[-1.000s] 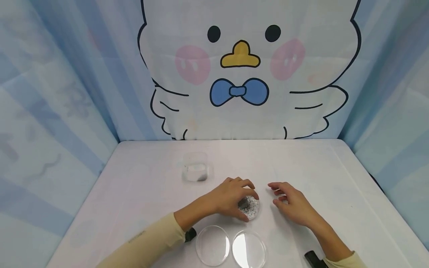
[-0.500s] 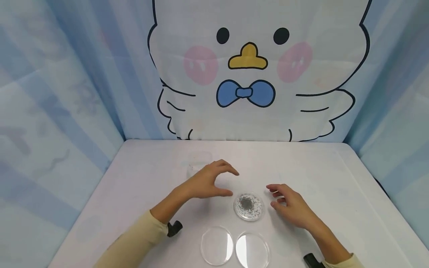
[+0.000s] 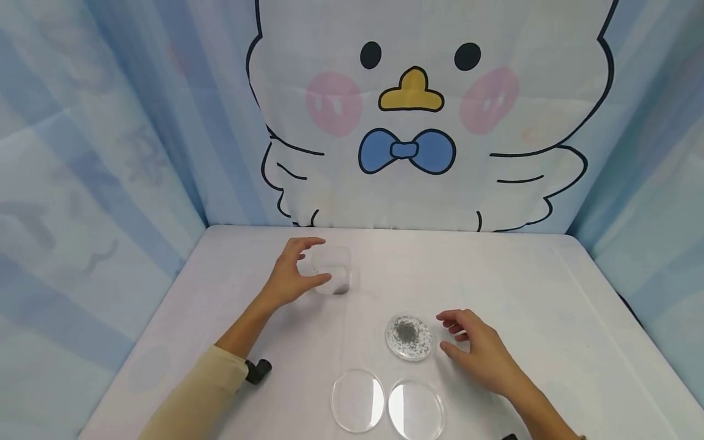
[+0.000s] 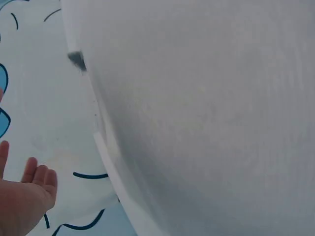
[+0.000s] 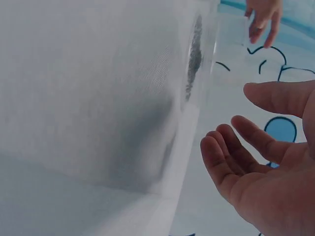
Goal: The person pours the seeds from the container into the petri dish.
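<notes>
My left hand (image 3: pixel 291 278) reaches to the left side of a clear plastic box (image 3: pixel 340 260), thumb and fingers spread apart at its edge. Some dark powder (image 4: pixel 77 60) shows in the box's corner. Nearer to me lies a round clear dish (image 3: pixel 409 337) with dark grains scattered and heaped in the middle on white. Just right of that dish, my right hand (image 3: pixel 475 345) hovers with fingers loosely bent and nothing held. The right wrist view shows the dish of dark grains (image 5: pixel 195 59) edge-on, away from the fingertips (image 5: pixel 212 150).
Two clear round dishes or lids (image 3: pixel 358 400) lie side by side at the front of the white table (image 3: pixel 550 318). A printed curtain (image 3: pixel 407 195) stands along the back edge, with more cloth at both sides. A black wrist camera (image 3: pixel 258 371) sits on the left wrist.
My left hand has let go of the dish of dark grains and moved away, back and left, to the clear box. The right hand stays nearly in place beside the dish.
</notes>
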Demonstrator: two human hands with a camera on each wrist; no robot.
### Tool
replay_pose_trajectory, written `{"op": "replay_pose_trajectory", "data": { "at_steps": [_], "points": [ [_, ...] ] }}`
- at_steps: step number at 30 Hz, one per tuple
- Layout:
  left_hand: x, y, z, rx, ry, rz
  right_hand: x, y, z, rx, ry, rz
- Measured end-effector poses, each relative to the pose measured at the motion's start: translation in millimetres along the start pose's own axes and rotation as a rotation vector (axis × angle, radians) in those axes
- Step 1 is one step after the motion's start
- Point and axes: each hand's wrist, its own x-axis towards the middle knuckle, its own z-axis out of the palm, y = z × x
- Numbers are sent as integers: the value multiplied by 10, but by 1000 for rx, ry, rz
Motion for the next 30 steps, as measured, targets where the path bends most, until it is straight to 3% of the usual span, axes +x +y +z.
{"op": "replay_pose_trajectory", "data": {
  "at_steps": [6,11,16,20,27,30],
  "points": [
    [39,-193,-106,-71,-102,-188,-238,-170,26,39,-45,-84],
    [72,-250,-139,-96,-201,-265,-412,-202,60,11,-161,-121],
    [85,-251,-153,-96,-239,-302,-509,-155,161,38,-240,-214],
    [84,-237,-137,-118,-241,-311,-524,-121,227,83,-312,-219],
    [71,-217,-92,-147,-239,-304,-536,-100,278,96,-277,-253],
    [49,-193,-81,-147,-246,-289,-544,-101,270,110,-282,-222]
  ]
}}
